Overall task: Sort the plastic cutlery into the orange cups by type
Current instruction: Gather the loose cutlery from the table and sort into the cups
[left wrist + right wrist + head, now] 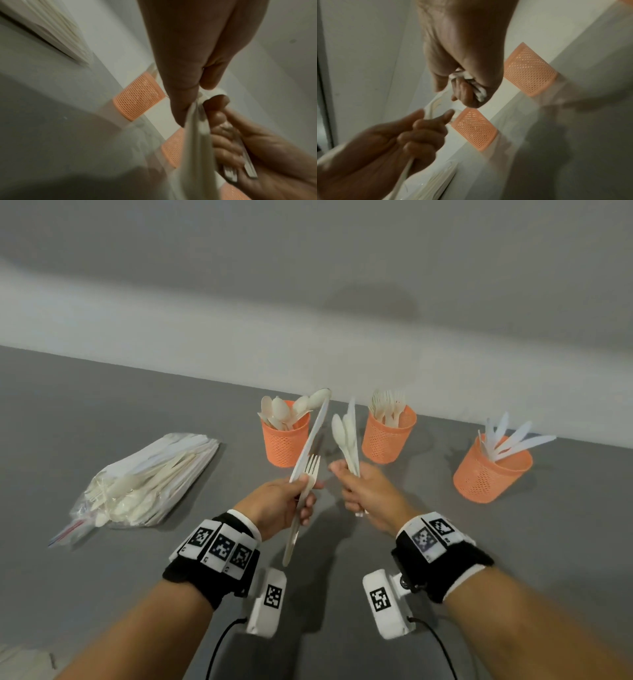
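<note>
Left hand curled round fork and knife at mid-handle; right hand clenched on spoons, bowls up. Both held above table, in front of three orange cups; bag of unsorted cutlery lay left. Pieces judged light, thin, slick, somewhat flexible; best gripped by handles, firmly

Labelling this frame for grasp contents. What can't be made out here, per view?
- Head view: exact piece count in the right hand; the white plastic spoons overlap and the fingers cover their handles.
- Head view: contents of the clear plastic bag of cutlery; pieces piled, film glare.
- Left wrist view: left hand grip; motion blur, and the fork and knife merge into one pale streak.
- Right wrist view: third orange mesh cup; cut off by the top edge.
</note>
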A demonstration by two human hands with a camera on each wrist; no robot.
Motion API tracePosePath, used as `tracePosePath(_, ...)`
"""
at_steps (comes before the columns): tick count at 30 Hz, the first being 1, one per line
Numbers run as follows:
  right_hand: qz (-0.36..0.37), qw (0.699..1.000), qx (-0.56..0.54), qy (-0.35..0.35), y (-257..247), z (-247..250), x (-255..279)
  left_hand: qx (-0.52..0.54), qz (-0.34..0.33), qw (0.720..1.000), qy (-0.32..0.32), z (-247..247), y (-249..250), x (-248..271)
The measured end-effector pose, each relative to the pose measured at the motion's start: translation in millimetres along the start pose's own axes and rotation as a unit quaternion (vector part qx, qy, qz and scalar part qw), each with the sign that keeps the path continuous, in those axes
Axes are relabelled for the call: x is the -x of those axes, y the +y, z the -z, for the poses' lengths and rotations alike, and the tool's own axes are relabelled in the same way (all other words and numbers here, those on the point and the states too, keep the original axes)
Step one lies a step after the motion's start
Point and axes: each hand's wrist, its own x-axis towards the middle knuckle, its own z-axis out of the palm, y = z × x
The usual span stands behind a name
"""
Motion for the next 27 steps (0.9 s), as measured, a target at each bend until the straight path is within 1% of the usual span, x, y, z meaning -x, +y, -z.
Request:
tracePosePath(2, 0.026, 1.000, 0.008, -0.013, -10.0, 0.8, 11.5, -0.005, -0.009, 1.000, -0.023, -16.3, 1.2, -8.8)
tracePosePath(4, 0.035, 0.999, 0.023, 0.002, -15.2, 6.7, 15.4, -0.021, -0.006, 0.999, -0.035, -31.5, 0.6, -16.5)
tracePosePath(5, 0.035, 0.999, 0.013, 0.019, -15.4, 11.9, 14.9, -0.035, -0.002, 0.999, -0.033, -38.0, -0.4, -19.7)
tracePosePath(7, 0.034, 0.997, -0.046, 0.054, -13.1, 24.4, 12.8, -0.077, 0.001, 0.997, -0.026, -48.9, -4.4, -25.7)
tracePosePath(10, 0.012, 0.983, -0.157, 0.094, -10.1, 38.5, 11.7, -0.118, -0.003, 0.992, -0.051, -65.9, -11.2, -31.8)
tracePosePath(12, -0.015, 0.978, -0.178, 0.111, -8.1, 42.7, 13.5, -0.133, 0.005, 0.989, -0.070, -79.7, -13.6, -35.1)
tracePosePath(15, -0.042, 0.976, -0.174, 0.122, -6.0, 51.4, 17.3, -0.141, 0.026, 0.985, -0.094, -97.9, -13.7, -40.9)
tracePosePath(17, -0.044, 0.975, -0.186, 0.115, -6.7, 59.5, 20.5, -0.145, 0.036, 0.984, -0.099, -106.5, -12.8, -45.0)
tracePosePath(19, -0.022, 0.974, -0.205, 0.090, -9.0, 67.9, 24.8, -0.160, 0.047, 0.982, -0.094, -113.4, -12.3, -48.3)
tracePosePath(21, 0.008, 0.985, -0.157, 0.075, -8.7, 75.3, 29.3, -0.182, 0.051, 0.978, -0.087, -121.3, -12.6, -51.0)
tracePosePath(23, 0.024, 0.993, -0.089, 0.077, -9.1, 81.7, 34.1, -0.210, 0.044, 0.973, -0.083, -130.6, -13.5, -53.3)
tracePosePath(24, 0.024, 0.993, -0.077, 0.082, -9.1, 85.8, 34.9, -0.221, 0.037, 0.971, -0.082, -135.1, -14.3, -54.6)
tracePosePath(27, 0.024, 0.989, -0.114, 0.090, -10.8, 101.4, 35.5, -0.210, 0.016, 0.973, -0.095, -146.1, -15.8, -57.7)
